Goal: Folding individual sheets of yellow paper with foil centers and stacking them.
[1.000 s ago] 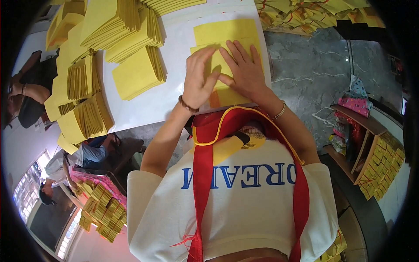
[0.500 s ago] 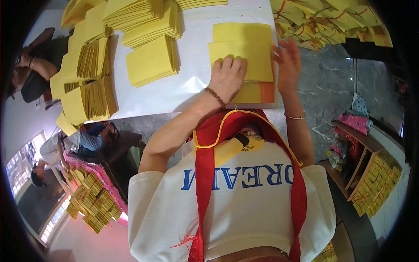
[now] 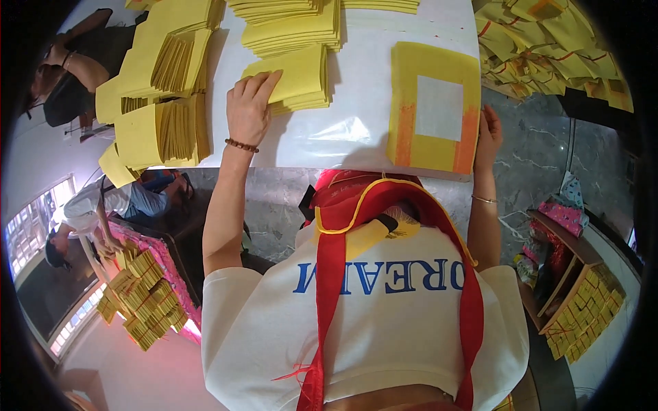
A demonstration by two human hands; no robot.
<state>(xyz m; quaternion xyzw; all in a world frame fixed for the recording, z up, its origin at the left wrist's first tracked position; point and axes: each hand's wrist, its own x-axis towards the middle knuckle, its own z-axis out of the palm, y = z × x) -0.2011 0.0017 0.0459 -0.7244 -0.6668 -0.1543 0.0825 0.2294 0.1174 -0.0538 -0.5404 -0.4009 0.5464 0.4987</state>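
My left hand (image 3: 250, 109) is closed at the left edge of a folded yellow paper (image 3: 301, 72) on top of a small stack, its fingers bent over the edge. My right hand (image 3: 489, 140) is at the table's right side, close to the edge of a flat yellow paper sheet (image 3: 403, 75); its fingers are loosely bent and partly apart, with nothing seen in them. The sheet lies open, with a pale square in its middle and an orange band on either side.
More folded yellow stacks (image 3: 291, 31) stand farther back on the white table (image 3: 356, 96). Standing bundles (image 3: 161, 133) line its left side. Tied yellow bundles (image 3: 548, 41) lie beyond its right edge. Another person (image 3: 89, 209) is at a lower-left table with yellow bundles (image 3: 140, 298).
My left hand has moved left from the folded paper at the right to the small stack. The flat sheet now lies uncovered there. My right hand has lowered slightly beside the table edge.
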